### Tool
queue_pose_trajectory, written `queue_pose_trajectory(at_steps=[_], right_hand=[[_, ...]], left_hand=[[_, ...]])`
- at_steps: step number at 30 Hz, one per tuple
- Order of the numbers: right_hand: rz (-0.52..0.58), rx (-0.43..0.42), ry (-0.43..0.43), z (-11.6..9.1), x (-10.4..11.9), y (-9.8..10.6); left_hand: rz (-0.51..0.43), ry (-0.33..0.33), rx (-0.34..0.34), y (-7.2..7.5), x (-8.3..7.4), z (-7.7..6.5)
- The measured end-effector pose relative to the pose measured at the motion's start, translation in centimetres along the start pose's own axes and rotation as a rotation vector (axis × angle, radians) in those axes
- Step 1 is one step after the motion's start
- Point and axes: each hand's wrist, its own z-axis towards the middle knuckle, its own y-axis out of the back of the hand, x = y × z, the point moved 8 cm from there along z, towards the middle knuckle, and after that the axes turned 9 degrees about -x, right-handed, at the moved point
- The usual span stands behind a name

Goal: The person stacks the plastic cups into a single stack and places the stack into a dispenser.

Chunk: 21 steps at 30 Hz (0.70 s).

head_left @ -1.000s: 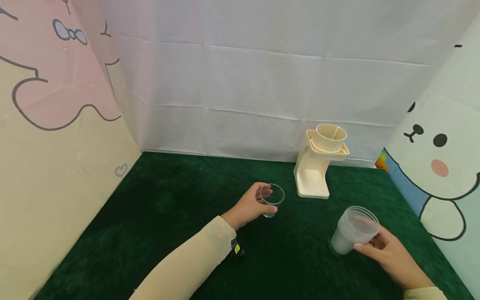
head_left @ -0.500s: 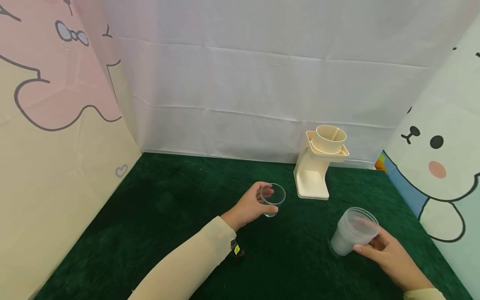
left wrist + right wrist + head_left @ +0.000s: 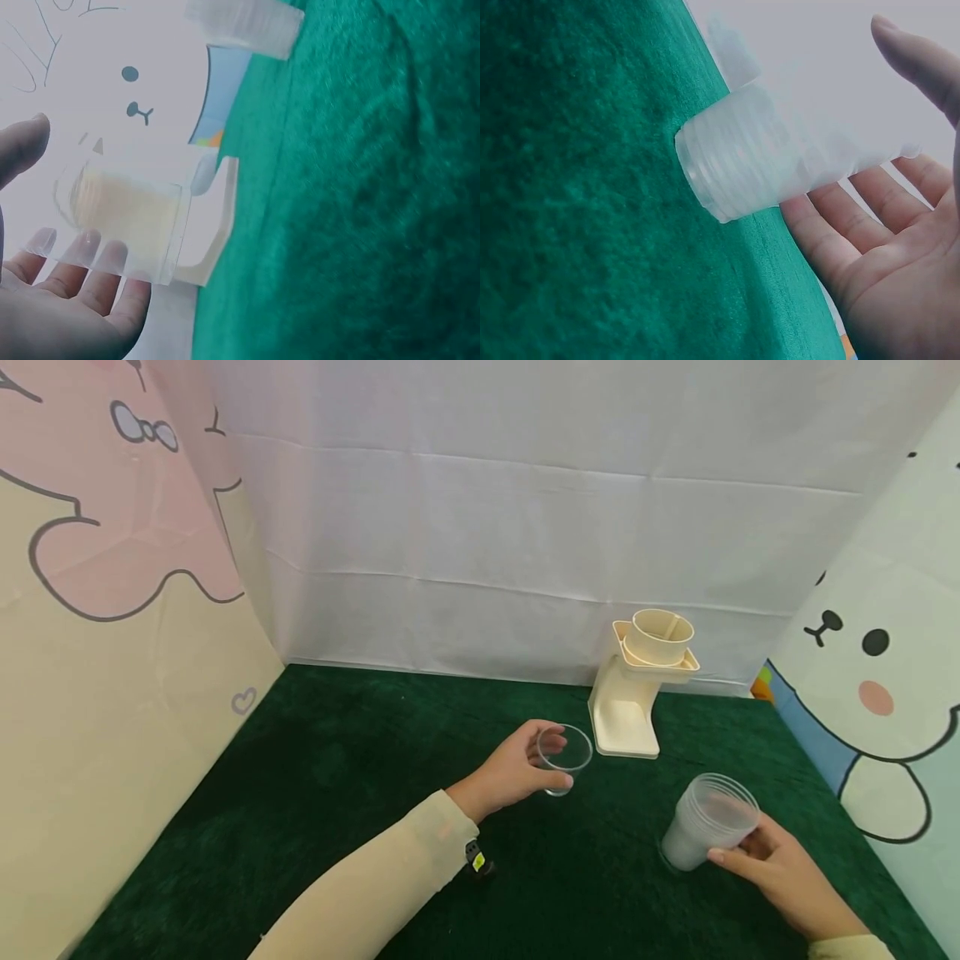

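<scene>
In the head view my left hand (image 3: 510,770) holds a single clear plastic cup (image 3: 567,762) upright, thumb on the near side and fingers behind. The left wrist view shows the fingers along the side of this cup (image 3: 131,217). On the right, my right hand (image 3: 787,878) grips a stack of nested clear cups (image 3: 697,831), thumb in front. In the right wrist view the base of the stack (image 3: 739,154) is by the green cloth, while its upper part fades into the bright background. Whether the single cup touches the cloth is unclear.
Behind the cups stands a cream plastic stand (image 3: 624,714) with a round holder (image 3: 658,642) on top. Dark green cloth (image 3: 337,752) covers the table. A white curtain (image 3: 450,527) closes the back, and printed cartoon sheets flank both sides.
My left hand has moved a little to the right with the single cup, bringing it nearer the cream stand. The right hand and the stack have stayed in place.
</scene>
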Motion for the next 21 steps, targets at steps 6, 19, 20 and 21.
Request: queue_pose_trajectory(at_steps=[6,19,20,21], right_hand=[[-0.006,-0.004,0.002,0.0,0.0,0.0],[0.001,-0.002,0.011,0.0,0.0,-0.1],[0.002,-0.002,0.011,0.0,0.1,-0.1],[0.006,-0.001,0.011,0.0,0.1,-0.1]], left_hand=[[0.023,-0.025,0.037,-0.8,-1.4,-0.3],[-0.011,-0.105,0.130,-3.0,-5.0,-2.2],[-0.019,-0.109,0.141,-3.2,-5.2,-2.3],[-0.028,-0.113,0.154,-3.4,-5.5,-2.4]])
